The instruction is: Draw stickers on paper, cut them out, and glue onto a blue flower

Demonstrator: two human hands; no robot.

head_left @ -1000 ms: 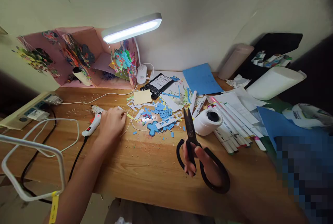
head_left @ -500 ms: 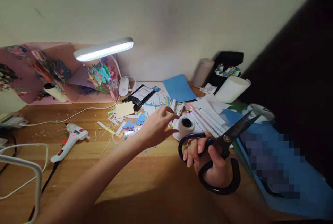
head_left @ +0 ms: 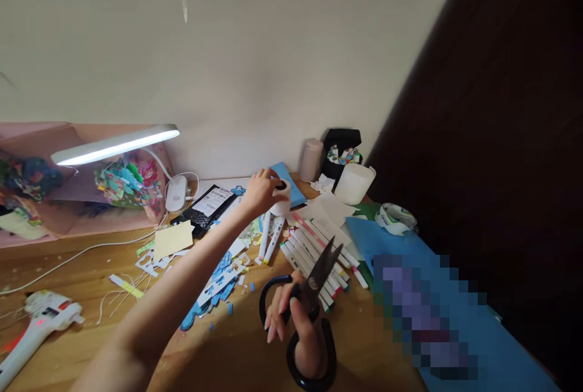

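My left hand (head_left: 263, 193) reaches to the back of the table, its fingers closed on a white roll with a dark core (head_left: 282, 198). Nearer to me, my right hand (head_left: 294, 319) holds black-handled scissors (head_left: 314, 283), the blades slightly apart and pointing up and to the right. Several markers (head_left: 314, 246) lie in a row behind the scissors. Blue and white paper scraps (head_left: 223, 280) are spread out to the right of my left forearm.
A lit lamp (head_left: 116, 144) stands before a pink box (head_left: 157, 198) at left. A glue gun (head_left: 40, 325) lies front left. Blue sheets (head_left: 359, 234) and a tape roll (head_left: 395, 219) are at right, a thick white roll (head_left: 355, 183) at the back.
The view has shifted up and right. My left hand has taken hold of the white roll and carried it back towards the blue sheet, off the markers. My right hand still holds the scissors.
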